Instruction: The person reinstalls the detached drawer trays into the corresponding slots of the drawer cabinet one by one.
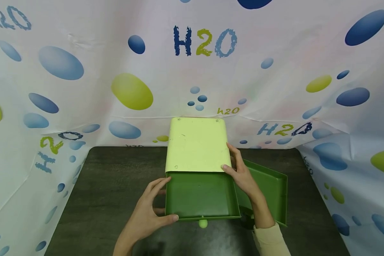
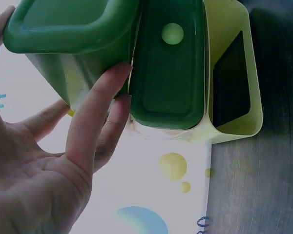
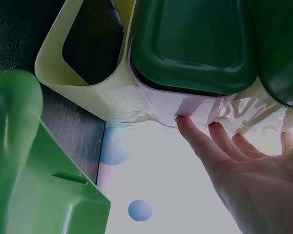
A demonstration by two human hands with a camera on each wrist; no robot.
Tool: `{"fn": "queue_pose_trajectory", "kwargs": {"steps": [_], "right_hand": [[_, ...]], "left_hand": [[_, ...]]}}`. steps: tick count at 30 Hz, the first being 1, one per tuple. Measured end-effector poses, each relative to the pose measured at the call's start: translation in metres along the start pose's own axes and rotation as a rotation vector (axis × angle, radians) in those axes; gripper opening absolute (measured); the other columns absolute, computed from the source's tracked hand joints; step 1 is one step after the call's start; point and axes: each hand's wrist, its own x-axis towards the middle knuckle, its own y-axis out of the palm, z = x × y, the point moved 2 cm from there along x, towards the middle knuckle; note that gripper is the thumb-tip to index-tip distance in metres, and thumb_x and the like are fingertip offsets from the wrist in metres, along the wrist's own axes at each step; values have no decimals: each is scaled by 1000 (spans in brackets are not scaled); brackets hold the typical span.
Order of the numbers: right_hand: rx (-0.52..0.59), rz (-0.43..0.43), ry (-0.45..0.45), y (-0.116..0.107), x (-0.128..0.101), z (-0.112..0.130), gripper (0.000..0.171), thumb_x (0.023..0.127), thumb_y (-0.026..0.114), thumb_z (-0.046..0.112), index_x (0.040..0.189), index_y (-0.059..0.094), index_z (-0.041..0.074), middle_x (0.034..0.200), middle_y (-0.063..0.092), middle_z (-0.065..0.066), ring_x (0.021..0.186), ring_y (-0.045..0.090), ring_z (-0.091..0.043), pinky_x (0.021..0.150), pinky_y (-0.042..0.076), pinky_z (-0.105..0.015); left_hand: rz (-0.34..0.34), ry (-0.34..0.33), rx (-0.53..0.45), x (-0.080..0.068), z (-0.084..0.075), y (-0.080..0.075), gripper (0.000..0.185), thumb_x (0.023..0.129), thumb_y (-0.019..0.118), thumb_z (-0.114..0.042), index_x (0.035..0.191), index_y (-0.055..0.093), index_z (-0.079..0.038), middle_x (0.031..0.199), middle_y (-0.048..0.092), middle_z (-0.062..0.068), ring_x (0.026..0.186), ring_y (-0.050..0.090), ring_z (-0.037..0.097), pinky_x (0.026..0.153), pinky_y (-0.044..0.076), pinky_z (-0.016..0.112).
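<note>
Head view shows a pale-green plastic drawer cabinet on the dark table. Its dark-green plastic drawer sits half out, gripped at its left front corner by the left hand. Flat-fingered, the right hand braces the cabinet's right side. A second green drawer lies right of the cabinet, not inserted.

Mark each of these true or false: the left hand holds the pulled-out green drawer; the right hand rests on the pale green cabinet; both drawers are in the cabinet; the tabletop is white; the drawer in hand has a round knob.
1. The left hand holds the pulled-out green drawer. True.
2. The right hand rests on the pale green cabinet. True: its fingers touch the cabinet's right front corner.
3. Both drawers are in the cabinet. False: a second green drawer lies on the table to the right.
4. The tabletop is white. False: it is dark.
5. The drawer in hand has a round knob. True.
</note>
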Motion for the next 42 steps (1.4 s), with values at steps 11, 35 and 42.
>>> {"fn": "queue_pose_trajectory", "kwargs": {"steps": [11, 35, 42], "right_hand": [[1, -3, -8, -3, 2, -1, 71, 105, 51, 13, 160, 9, 29, 164, 5, -8, 140, 31, -42, 91, 51, -33], [-64, -32, 0, 1, 0, -3, 69, 105, 49, 15, 159, 11, 33, 164, 9, -6, 140, 33, -39, 94, 48, -42], [-72, -32, -5, 1, 2, -2, 69, 105, 49, 15, 159, 11, 33, 164, 8, -6, 141, 31, -40, 94, 48, -42]], "left_hand": [[-26, -30, 28, 2, 2, 0, 90, 72, 92, -22, 147, 45, -35, 130, 41, 6, 119, 47, 32, 73, 58, 29], [-156, 97, 24, 6, -2, -4, 62, 74, 89, -18, 130, 64, -25, 118, 47, 17, 106, 53, 38, 67, 59, 28], [-171, 98, 18, 6, -1, -3, 60, 75, 89, -16, 129, 64, -23, 117, 48, 17, 103, 54, 28, 67, 59, 29]]}}
